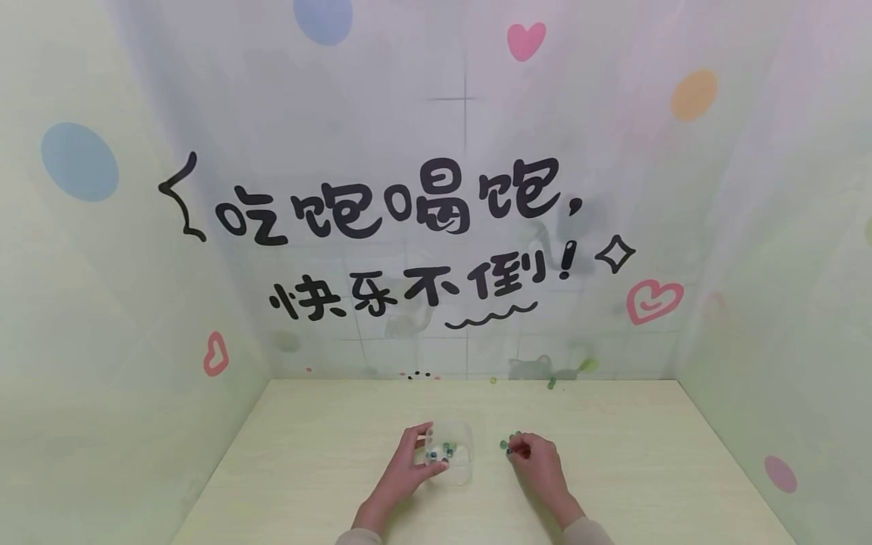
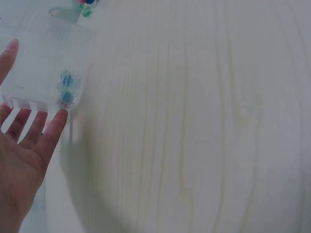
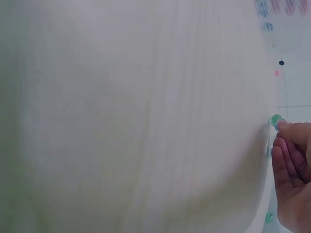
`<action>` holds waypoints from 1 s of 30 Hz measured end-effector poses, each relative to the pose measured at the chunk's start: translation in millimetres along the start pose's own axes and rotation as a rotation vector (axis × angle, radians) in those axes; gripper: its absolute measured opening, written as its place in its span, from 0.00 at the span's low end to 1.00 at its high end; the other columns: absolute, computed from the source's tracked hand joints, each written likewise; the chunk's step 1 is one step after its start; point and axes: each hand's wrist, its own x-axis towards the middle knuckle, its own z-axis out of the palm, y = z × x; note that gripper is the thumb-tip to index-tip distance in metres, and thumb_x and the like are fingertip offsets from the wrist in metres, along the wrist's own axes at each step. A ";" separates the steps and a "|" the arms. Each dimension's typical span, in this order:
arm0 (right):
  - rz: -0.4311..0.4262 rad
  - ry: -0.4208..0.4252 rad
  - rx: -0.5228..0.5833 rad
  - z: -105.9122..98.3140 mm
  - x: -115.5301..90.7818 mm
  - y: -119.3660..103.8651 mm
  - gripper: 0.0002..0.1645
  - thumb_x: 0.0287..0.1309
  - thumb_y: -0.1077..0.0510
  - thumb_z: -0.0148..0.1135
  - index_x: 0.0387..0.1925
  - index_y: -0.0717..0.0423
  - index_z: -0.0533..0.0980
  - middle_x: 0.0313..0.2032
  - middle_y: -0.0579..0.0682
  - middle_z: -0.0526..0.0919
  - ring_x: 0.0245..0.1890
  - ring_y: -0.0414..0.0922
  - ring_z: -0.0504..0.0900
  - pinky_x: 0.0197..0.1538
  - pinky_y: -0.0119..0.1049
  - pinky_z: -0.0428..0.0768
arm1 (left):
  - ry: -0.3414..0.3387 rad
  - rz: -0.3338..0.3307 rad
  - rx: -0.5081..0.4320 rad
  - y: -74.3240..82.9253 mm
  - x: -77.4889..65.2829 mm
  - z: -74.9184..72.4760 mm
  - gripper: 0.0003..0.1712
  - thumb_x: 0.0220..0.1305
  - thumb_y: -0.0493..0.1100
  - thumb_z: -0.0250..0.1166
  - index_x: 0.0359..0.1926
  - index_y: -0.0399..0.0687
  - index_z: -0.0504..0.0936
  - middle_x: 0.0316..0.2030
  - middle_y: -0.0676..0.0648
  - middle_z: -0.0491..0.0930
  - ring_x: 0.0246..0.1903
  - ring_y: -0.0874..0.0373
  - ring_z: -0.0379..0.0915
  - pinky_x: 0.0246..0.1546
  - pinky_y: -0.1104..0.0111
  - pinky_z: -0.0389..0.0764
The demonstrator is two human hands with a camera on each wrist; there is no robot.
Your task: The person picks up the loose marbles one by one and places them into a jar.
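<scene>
My left hand [image 1: 407, 468] holds a clear plastic box [image 1: 462, 472] by its left side, thumb at the near edge and fingers along the far one. Several blue and green glass marbles [image 1: 450, 448] lie inside; in the left wrist view some marbles [image 2: 66, 80] show through the wall of the box [image 2: 39, 58]. To the right of the box, my right hand [image 1: 543, 468] pinches a dark blue marble [image 1: 509, 452] between thumb and fingertips. Green marbles [image 1: 503, 444] lie on the table close by its fingertips, partly hidden by the hand.
The pale wood-grain table [image 1: 306, 454] carries both hands and the box. Behind it stands a printed backdrop [image 1: 409, 341] with black lettering, hearts and dots, with side walls at left and right. In the right wrist view another green marble [image 3: 269, 217] shows beside the palm.
</scene>
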 end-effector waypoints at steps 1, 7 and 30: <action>-0.005 0.001 0.002 -0.7 0.0 -0.9 0.08 0.51 0.69 0.69 0.33 0.55 0.83 0.33 0.46 0.85 0.32 0.37 0.77 0.33 0.23 0.78 | 0.001 -0.001 -0.003 -0.1 0.0 -0.1 0.45 0.61 0.44 0.72 0.73 0.43 0.58 0.71 0.34 0.59 0.67 0.32 0.62 0.56 0.53 0.84; -0.065 0.039 -0.016 -3.5 -0.4 -4.9 0.09 0.51 0.71 0.69 0.32 0.56 0.83 0.36 0.50 0.87 0.32 0.38 0.80 0.34 0.24 0.80 | 0.002 -0.003 -0.001 0.2 0.0 0.1 0.45 0.61 0.43 0.72 0.73 0.43 0.58 0.71 0.33 0.59 0.67 0.31 0.61 0.56 0.53 0.84; -0.093 0.066 0.058 -5.1 1.2 -24.6 0.08 0.52 0.69 0.71 0.33 0.56 0.83 0.32 0.48 0.87 0.32 0.37 0.81 0.36 0.24 0.83 | 0.001 0.006 0.004 -1.6 0.1 -0.4 0.45 0.61 0.43 0.72 0.73 0.45 0.58 0.71 0.35 0.59 0.67 0.33 0.62 0.55 0.55 0.84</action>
